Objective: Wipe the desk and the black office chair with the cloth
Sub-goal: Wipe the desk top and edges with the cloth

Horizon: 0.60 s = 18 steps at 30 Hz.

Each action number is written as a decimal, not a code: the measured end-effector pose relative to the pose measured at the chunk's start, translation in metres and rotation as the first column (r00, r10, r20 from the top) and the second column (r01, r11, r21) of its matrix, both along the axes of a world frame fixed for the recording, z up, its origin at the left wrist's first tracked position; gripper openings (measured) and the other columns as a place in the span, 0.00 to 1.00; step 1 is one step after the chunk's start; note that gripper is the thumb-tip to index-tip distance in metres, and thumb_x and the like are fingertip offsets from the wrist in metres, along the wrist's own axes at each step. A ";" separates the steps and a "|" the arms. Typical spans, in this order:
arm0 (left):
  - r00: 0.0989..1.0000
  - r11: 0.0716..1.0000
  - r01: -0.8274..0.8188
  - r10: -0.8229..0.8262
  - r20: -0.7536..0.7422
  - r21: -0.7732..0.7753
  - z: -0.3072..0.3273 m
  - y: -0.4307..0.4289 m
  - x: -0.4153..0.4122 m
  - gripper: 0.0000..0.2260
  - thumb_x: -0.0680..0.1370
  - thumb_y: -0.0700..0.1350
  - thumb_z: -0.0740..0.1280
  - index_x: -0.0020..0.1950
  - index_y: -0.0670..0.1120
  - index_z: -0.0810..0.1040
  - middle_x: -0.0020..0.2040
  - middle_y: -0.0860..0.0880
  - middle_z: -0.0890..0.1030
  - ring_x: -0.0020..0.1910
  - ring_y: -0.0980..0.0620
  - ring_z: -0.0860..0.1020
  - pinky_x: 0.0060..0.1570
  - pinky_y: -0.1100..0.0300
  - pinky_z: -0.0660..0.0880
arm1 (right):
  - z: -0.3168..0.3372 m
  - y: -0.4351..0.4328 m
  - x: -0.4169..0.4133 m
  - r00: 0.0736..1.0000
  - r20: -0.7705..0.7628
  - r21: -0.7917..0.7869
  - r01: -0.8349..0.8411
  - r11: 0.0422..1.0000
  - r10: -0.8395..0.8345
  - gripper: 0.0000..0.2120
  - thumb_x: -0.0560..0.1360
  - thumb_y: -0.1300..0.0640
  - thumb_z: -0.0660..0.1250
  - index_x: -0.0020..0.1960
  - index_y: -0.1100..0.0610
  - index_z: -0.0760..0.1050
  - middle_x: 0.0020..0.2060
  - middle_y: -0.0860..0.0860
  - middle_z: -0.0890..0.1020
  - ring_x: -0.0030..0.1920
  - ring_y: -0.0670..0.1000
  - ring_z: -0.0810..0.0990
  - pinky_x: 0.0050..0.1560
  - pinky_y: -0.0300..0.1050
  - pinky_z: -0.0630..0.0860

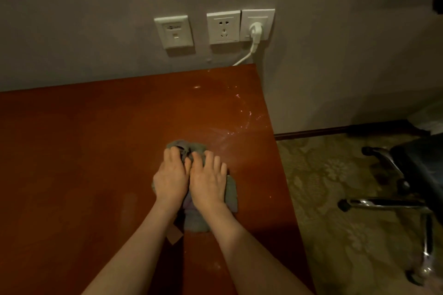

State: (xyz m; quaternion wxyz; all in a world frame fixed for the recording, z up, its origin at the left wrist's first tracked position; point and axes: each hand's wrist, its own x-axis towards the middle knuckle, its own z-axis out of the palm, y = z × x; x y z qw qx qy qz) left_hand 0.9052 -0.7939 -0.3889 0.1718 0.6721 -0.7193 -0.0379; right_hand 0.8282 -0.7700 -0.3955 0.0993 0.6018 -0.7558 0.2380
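Note:
A grey cloth (231, 195) lies bunched on the reddish-brown desk (84, 151), toward its right side. My left hand (171, 178) and my right hand (208, 183) lie side by side on top of the cloth, palms down, pressing it against the desk. The fingers reach forward over the crumpled far end of the cloth. Whitish streaks mark the desk surface beyond the hands, near the right far corner. The black office chair (422, 170) stands on the floor to the right, only its seat edge and chrome legs showing.
The desk's right edge runs just right of the hands, with patterned carpet (335, 175) beyond it. On the wall behind are three white sockets; a white plug (256, 30) sits in the right one and its cord drops behind the desk. A small paper tag (175, 237) lies under my left wrist.

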 end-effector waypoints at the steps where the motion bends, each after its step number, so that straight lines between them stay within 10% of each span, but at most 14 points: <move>1: 1.000 0.999 -0.025 0.025 -0.008 0.023 -0.004 -0.001 0.003 0.13 0.79 0.49 0.55 0.47 0.39 0.69 0.41 0.41 0.74 0.26 0.44 0.73 0.20 0.60 0.64 | -0.002 -0.002 0.003 1.000 -0.010 0.006 -0.006 1.000 0.006 0.17 0.76 0.50 0.54 0.46 0.52 0.81 0.41 0.51 0.81 0.37 0.52 0.77 0.37 0.45 0.71; 18: 0.991 0.997 -0.057 0.061 0.117 -0.044 -0.006 -0.096 -0.014 0.13 0.75 0.49 0.53 0.46 0.40 0.69 0.37 0.42 0.75 0.20 0.47 0.73 0.16 0.65 0.59 | -0.012 -0.101 -0.009 1.000 0.000 -0.026 -0.025 0.999 0.025 0.18 0.77 0.50 0.54 0.44 0.53 0.81 0.40 0.51 0.79 0.38 0.53 0.75 0.36 0.46 0.68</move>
